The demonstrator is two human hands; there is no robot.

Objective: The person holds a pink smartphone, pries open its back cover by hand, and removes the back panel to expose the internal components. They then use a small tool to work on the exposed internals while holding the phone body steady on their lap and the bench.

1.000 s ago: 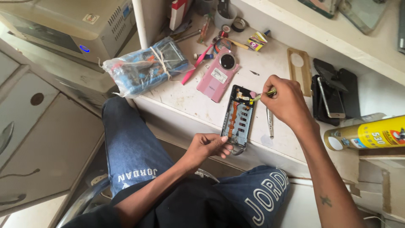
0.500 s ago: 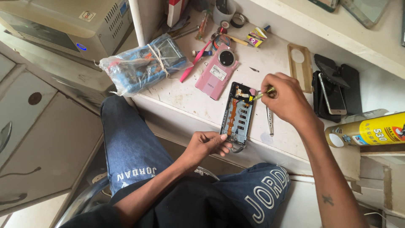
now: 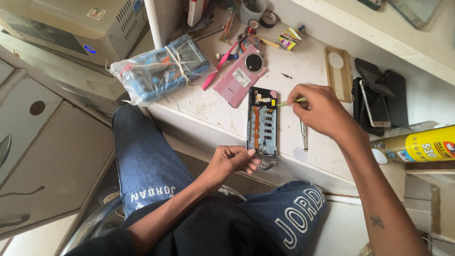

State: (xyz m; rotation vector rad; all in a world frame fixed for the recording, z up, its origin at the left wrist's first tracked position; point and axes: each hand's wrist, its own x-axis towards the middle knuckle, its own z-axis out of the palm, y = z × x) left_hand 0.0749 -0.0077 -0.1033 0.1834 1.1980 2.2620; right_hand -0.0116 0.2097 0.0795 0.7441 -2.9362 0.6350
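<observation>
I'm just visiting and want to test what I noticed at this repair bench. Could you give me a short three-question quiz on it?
1. True or false: the opened phone lies on the white bench.
2. Which hand holds the thin yellow-green tool?
3. The pink back cover lies: A) left of the opened phone, B) on the lap, C) on the shelf.

Key: 1 true. 2 the right hand; the left hand steadies the phone's near end. 3 A.

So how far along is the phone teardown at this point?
Done: the pink back cover lies beside the opened phone, whose insides are exposed. In hand: the left hand steadies its lower end while the right hand works a green-handled tool at the top. Left: the inner parts remain in the frame.
</observation>
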